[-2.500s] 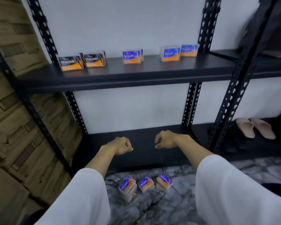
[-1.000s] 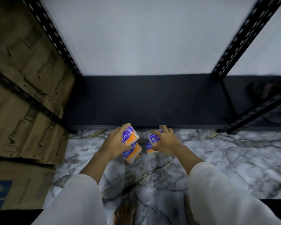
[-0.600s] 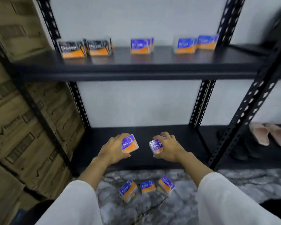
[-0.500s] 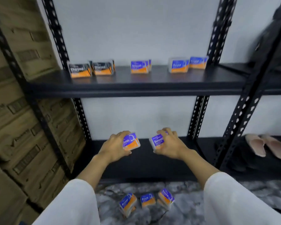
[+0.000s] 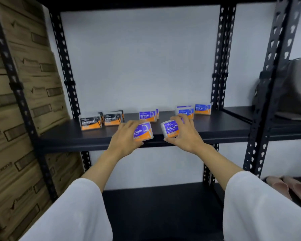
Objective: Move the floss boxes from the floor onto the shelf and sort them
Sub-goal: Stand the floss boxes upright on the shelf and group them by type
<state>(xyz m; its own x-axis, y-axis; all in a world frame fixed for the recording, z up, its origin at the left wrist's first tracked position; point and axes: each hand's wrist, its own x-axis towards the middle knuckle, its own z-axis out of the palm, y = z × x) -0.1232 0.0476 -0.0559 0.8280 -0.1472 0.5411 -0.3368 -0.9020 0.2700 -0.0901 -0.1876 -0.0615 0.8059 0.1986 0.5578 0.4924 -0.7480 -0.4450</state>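
The left hand [image 5: 124, 138] is gripping a blue-and-orange box [image 5: 142, 132] marked "Smooth", fingers over its top and thumb beneath, and the right hand [image 5: 184, 134] is gripping a second "Smooth" box [image 5: 170, 130] the same way. Both are hovering at the front edge of the black shelf [image 5: 224, 126], labels facing the person, probably so the name can be read and matched before each box is set down. Just beyond the hands, between them, other "Smooth" boxes [image 5: 147, 116] are standing upright near the wall, which looks like the spot these two are heading for. Beyond and to the left of the left hand, the black "Charcoal" boxes [image 5: 101, 120] are forming their own group; beyond the right hand's fingertips, the "Round" boxes [image 5: 195, 110] are making a third. The groups are standing apart, so the sorting seems to go by label.

The shelf is a flat, dark board on black slotted posts [image 5: 221, 54] against a pale wall. Cardboard cartons [image 5: 19, 119] are stacked left of the left arm; low to the right of the right sleeve, pink slippers [image 5: 288, 186] are lying on a lower board, with a dark bag [image 5: 292, 87] above them.
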